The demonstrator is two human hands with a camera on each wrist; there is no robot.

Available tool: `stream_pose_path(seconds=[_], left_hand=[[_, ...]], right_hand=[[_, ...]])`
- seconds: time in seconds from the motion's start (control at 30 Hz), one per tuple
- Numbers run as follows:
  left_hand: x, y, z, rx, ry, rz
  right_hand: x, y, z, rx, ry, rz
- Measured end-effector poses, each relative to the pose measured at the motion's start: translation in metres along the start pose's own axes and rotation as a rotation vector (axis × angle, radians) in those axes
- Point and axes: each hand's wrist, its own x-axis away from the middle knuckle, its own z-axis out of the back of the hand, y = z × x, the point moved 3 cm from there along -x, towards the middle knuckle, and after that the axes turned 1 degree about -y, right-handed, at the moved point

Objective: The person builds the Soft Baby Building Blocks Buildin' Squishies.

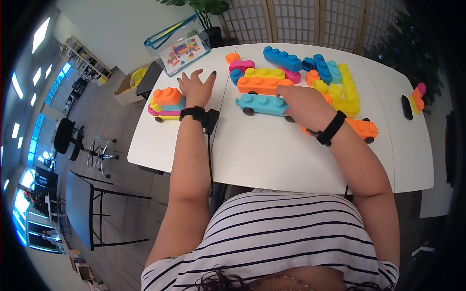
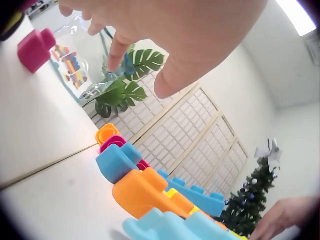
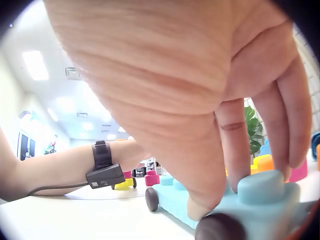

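In the head view my right hand [image 1: 307, 107] grips the right end of a light-blue wheeled base [image 1: 262, 104]. The right wrist view shows the thumb on the near side of the light-blue base [image 3: 262, 195] and fingers of my right hand [image 3: 165, 90] over its top, beside a dark wheel [image 3: 220, 227]. My left hand [image 1: 196, 91] is held with fingers spread, holding nothing, just right of a stacked car [image 1: 167, 103] with orange, blue, yellow and pink blocks. In the left wrist view nothing is between the fingers of my left hand [image 2: 175, 40].
Behind the light-blue base lies an orange wheeled base [image 1: 259, 86], with yellow, blue and pink blocks farther back. Another orange wheeled base [image 1: 361, 128] is to the right. A clear bag [image 1: 179, 46] stands at the back left. A small block stack [image 1: 417, 98] sits far right.
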Motion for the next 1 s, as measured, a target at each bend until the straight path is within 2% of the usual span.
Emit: stream_pose_path(seconds=[0.07, 0.13, 0.17, 0.23, 0.33, 0.37, 0.4, 0.47, 0.57, 0.7, 0.77, 0.8, 0.87, 1.0], left_hand=[[-0.004, 0.000, 0.002, -0.022, -0.021, 0.060], [-0.001, -0.001, 0.003, -0.020, -0.065, 0.185], [-0.004, -0.009, -0.006, -0.020, -0.067, 0.187], [-0.009, -0.019, -0.014, 0.012, -0.030, 0.181], [0.001, -0.005, -0.008, -0.096, -0.026, 0.175], [0.012, 0.016, 0.005, -0.162, -0.092, 0.171], [0.010, 0.012, 0.004, -0.162, -0.091, 0.171], [0.006, 0.005, -0.009, -0.138, -0.143, -0.063], [0.006, 0.000, -0.021, -0.172, -0.062, -0.151], [0.008, -0.004, -0.018, -0.282, 0.053, -0.135], [0.009, -0.001, -0.009, -0.305, 0.058, -0.011], [0.010, 0.003, -0.006, -0.306, 0.055, -0.013], [0.014, 0.007, -0.001, -0.305, 0.037, 0.155], [0.011, -0.001, -0.001, -0.275, 0.043, 0.208]], right_hand=[[0.001, 0.002, 0.002, 0.002, -0.027, -0.035], [0.005, 0.004, 0.004, -0.039, 0.009, 0.013], [0.006, 0.002, 0.007, -0.039, 0.005, 0.014], [0.005, 0.003, 0.011, -0.218, -0.090, -0.155], [0.002, 0.015, 0.004, -0.192, -0.056, -0.091], [0.002, 0.015, 0.004, -0.197, -0.062, -0.095], [0.001, 0.015, 0.005, -0.197, -0.062, -0.095], [0.000, 0.016, 0.006, -0.142, -0.087, -0.067], [0.000, 0.016, 0.007, -0.189, -0.116, -0.094], [0.000, 0.013, 0.007, -0.248, -0.110, -0.121], [0.000, 0.012, 0.008, -0.173, -0.114, -0.090], [0.000, 0.014, 0.008, -0.175, -0.114, -0.092], [-0.002, 0.016, 0.008, -0.100, -0.106, -0.019], [-0.007, 0.023, 0.005, -0.155, -0.130, -0.051]])
